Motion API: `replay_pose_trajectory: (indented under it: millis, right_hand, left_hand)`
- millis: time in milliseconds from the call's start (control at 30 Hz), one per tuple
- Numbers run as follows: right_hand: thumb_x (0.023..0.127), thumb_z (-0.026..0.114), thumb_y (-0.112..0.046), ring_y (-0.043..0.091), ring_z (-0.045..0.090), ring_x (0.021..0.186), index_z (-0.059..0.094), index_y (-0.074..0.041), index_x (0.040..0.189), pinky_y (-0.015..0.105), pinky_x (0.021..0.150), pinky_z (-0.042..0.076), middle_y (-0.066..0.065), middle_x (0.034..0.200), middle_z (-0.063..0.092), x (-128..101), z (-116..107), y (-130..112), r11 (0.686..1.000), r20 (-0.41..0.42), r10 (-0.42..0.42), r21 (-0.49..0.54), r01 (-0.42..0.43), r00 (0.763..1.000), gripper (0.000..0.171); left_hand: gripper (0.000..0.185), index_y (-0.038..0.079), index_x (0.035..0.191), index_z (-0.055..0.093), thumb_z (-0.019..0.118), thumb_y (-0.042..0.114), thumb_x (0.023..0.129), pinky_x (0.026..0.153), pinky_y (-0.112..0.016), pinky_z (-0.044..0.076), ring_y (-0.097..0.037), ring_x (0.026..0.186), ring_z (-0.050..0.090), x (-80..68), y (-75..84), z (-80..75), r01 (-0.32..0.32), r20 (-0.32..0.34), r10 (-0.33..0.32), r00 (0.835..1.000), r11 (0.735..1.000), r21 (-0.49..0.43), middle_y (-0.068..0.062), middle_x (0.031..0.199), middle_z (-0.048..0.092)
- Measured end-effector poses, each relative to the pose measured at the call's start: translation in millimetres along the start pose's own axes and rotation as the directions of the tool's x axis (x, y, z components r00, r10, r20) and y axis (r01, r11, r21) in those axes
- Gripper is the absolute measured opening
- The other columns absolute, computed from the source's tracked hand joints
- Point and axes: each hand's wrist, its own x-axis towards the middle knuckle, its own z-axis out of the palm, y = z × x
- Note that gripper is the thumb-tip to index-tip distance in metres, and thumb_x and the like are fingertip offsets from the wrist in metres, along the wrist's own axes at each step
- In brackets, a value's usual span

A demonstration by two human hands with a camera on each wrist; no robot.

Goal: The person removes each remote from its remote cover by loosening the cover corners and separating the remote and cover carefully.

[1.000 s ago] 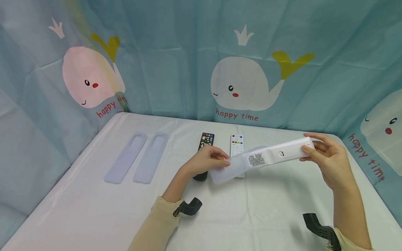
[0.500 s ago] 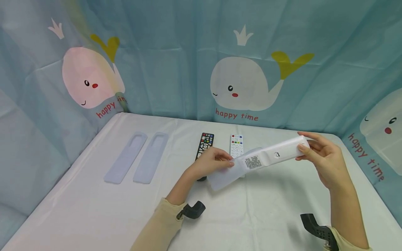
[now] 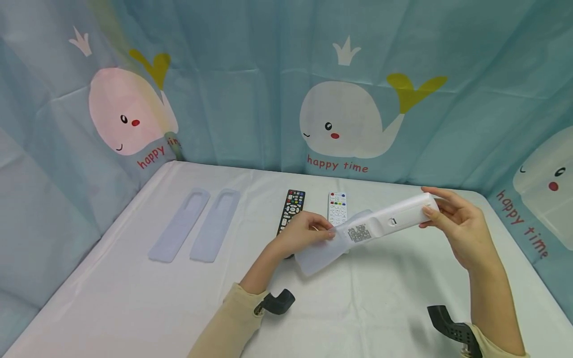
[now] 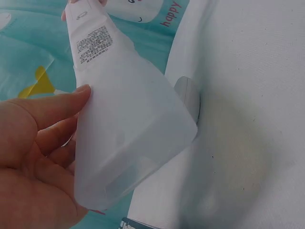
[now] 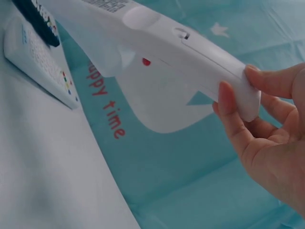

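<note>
- Gripping a white remote control (image 3: 398,217) at its far end, right hand (image 3: 461,228) holds it above the table.
- Left hand (image 3: 301,232) pinches its translucent silicone sleeve (image 3: 324,248).
- Backdrop beyond reads "happy time" (image 3: 337,164).

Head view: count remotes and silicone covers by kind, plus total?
Remotes: 3 (white one held in both hands, black one and white one on the table)
Silicone covers: 3 (two flat on the table, one half on the held remote)
Total: 6

A translucent, matt silicone sleeve (image 3: 324,248) half covers the smooth white plastic remote (image 3: 403,215).
</note>
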Motion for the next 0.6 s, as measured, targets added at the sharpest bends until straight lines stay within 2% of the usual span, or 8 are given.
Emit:
replay_pose_trajectory:
  millis: [267,600]
  right_hand:
    - [0.099,0.059,0.017,0.011,0.070,0.089,0.071,-0.004,0.131,0.018,0.072,0.060,0.000,0.113,0.075,-1.0,-2.3,2.9,1.000,-0.027,0.003,0.022,-0.002,1.000,0.040]
    - [0.100,0.061,0.014,0.010,0.070,0.090,0.068,0.001,0.135,0.018,0.073,0.061,0.000,0.114,0.074,-2.0,-7.2,1.7,1.000,-0.038,-0.008,0.025,0.009,0.999,0.039]
  left_hand:
    - [0.010,-0.002,0.098,0.077,0.076,0.007,0.096,0.066,-0.018,0.050,-0.007,0.074,0.060,1.2,-0.9,1.7,-0.010,-0.012,0.010,1.000,1.000,0.005,-0.001,0.083,0.070]
    - [0.010,-0.001,0.099,0.077,0.074,0.008,0.098,0.068,-0.019,0.048,-0.008,0.078,0.059,-1.0,3.0,-0.7,-0.003,-0.014,0.003,1.000,1.000,0.028,-0.002,0.085,0.070]
